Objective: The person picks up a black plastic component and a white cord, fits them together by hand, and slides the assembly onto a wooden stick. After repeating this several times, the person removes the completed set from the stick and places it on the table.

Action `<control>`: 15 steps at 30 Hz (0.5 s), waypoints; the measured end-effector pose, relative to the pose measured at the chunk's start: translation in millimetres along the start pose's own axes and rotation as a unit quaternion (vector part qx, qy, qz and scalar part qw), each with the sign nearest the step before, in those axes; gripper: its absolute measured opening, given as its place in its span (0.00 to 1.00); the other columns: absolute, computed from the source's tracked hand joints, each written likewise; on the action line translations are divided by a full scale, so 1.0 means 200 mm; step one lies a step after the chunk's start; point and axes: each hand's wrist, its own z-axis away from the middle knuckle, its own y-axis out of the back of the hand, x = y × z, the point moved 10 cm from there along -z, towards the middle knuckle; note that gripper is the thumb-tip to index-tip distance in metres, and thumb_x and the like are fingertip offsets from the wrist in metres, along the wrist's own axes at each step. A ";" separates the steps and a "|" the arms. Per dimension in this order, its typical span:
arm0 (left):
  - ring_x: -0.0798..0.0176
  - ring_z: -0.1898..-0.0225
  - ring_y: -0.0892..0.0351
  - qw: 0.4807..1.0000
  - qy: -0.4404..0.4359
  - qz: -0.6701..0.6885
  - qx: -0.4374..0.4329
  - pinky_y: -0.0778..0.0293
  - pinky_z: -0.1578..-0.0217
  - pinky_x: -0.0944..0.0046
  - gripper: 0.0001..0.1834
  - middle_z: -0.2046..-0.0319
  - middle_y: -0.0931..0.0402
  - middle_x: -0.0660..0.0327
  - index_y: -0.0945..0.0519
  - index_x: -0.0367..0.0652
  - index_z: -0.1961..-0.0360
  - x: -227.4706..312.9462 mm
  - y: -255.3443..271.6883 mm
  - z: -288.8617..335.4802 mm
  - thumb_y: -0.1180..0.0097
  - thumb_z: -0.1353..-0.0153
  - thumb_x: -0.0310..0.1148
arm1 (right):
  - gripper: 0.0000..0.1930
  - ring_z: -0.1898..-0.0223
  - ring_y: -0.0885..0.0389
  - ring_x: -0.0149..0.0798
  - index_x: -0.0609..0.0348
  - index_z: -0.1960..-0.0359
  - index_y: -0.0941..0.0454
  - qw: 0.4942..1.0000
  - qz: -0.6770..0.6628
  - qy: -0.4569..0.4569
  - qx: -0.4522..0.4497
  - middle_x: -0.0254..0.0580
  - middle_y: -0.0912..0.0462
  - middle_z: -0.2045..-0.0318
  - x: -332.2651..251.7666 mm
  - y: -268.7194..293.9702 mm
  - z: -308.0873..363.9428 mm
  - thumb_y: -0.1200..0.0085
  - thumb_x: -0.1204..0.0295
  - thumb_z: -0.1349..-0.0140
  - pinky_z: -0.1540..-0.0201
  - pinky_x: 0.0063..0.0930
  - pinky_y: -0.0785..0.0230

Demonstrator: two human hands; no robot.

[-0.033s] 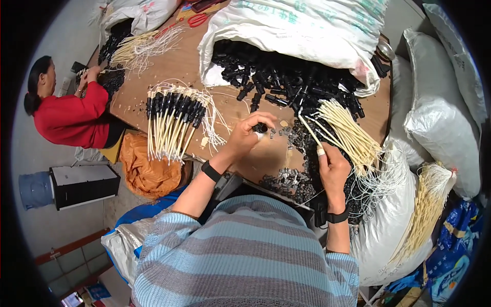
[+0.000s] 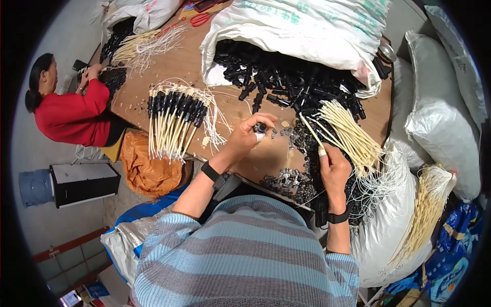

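Observation:
My left hand [image 2: 248,134] is closed around a black tubular plastic fitting [image 2: 261,126], its round end facing up. A white wrap covers one of its fingers. To the right, my right hand [image 2: 335,166] pinches a thin cream-coloured sleeved wire [image 2: 311,130] near its lower end. The wire slants up and left, apart from the fitting. Just beyond my right hand lies a bundle of similar sleeved wires [image 2: 353,135] with white tails. Between my hands, small dark clip-like pieces [image 2: 291,181] are scattered on the brown table [image 2: 255,166].
A white woven sack [image 2: 302,33] spills black fittings [image 2: 279,77] onto the table. At left stand assembled wires with black fittings [image 2: 176,115]. A person in red [image 2: 71,115] works at the far left. Stuffed sacks [image 2: 442,102] crowd the right; an orange bag [image 2: 148,169] sits beside the table.
The fitting in my left hand has tilted slightly, and its round end shows more clearly. My right hand and the sleeved wire look almost unmoved.

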 end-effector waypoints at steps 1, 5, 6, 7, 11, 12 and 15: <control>0.65 0.60 0.24 0.988 0.063 0.142 0.009 0.27 0.57 0.65 0.12 0.58 0.25 0.60 0.24 0.40 0.60 -0.05 0.00 0.03 0.52 0.43 0.15 | 0.07 0.75 0.21 0.46 0.55 0.60 0.17 1.000 -0.006 0.000 0.003 0.43 0.20 0.73 0.01 0.00 0.00 0.42 0.71 0.40 0.73 0.33 0.31; 0.65 0.60 0.24 0.969 0.036 0.244 -0.031 0.27 0.57 0.66 0.09 0.56 0.26 0.58 0.26 0.41 0.60 -0.03 0.01 0.14 0.50 0.39 0.17 | 0.08 0.72 0.19 0.49 0.57 0.60 0.17 0.999 -0.001 -0.021 -0.028 0.47 0.18 0.69 0.06 -0.05 0.00 0.43 0.71 0.39 0.69 0.35 0.29; 0.65 0.60 0.25 0.971 0.026 0.236 -0.023 0.27 0.57 0.67 0.08 0.58 0.26 0.58 0.26 0.40 0.60 -0.03 0.04 0.17 0.49 0.40 0.17 | 0.08 0.73 0.20 0.49 0.58 0.60 0.17 0.999 0.005 -0.013 -0.034 0.48 0.18 0.70 0.06 -0.06 -0.01 0.43 0.70 0.39 0.69 0.35 0.29; 0.65 0.61 0.25 0.973 0.014 0.229 -0.011 0.27 0.58 0.67 0.08 0.60 0.26 0.58 0.26 0.40 0.61 -0.03 0.07 0.22 0.48 0.40 0.17 | 0.09 0.77 0.24 0.41 0.59 0.60 0.18 0.999 0.009 0.009 -0.029 0.45 0.20 0.75 0.06 -0.07 -0.01 0.42 0.70 0.39 0.72 0.31 0.32; 0.69 0.69 0.28 0.962 0.021 0.237 0.136 0.29 0.64 0.68 0.10 0.67 0.27 0.61 0.29 0.41 0.59 0.02 0.30 0.47 0.47 0.40 0.19 | 0.11 0.79 0.29 0.32 0.62 0.58 0.18 0.998 0.011 0.049 -0.042 0.43 0.21 0.78 0.09 -0.16 -0.02 0.43 0.67 0.37 0.73 0.28 0.35; 0.70 0.72 0.29 0.953 0.018 0.233 0.192 0.30 0.66 0.68 0.11 0.68 0.28 0.62 0.30 0.42 0.58 0.02 0.37 0.55 0.47 0.40 0.19 | 0.12 0.79 0.28 0.32 0.62 0.58 0.18 0.997 0.016 0.071 -0.038 0.43 0.21 0.77 0.09 -0.16 -0.02 0.43 0.67 0.37 0.73 0.28 0.35; 0.71 0.77 0.32 0.841 -0.064 0.337 0.419 0.35 0.76 0.71 0.08 0.73 0.28 0.63 0.29 0.43 0.60 -0.14 0.66 0.92 0.54 0.39 0.21 | 0.11 0.78 0.24 0.42 0.62 0.59 0.18 0.996 -0.005 0.046 -0.082 0.48 0.19 0.75 0.12 -0.23 -0.02 0.43 0.68 0.38 0.72 0.33 0.32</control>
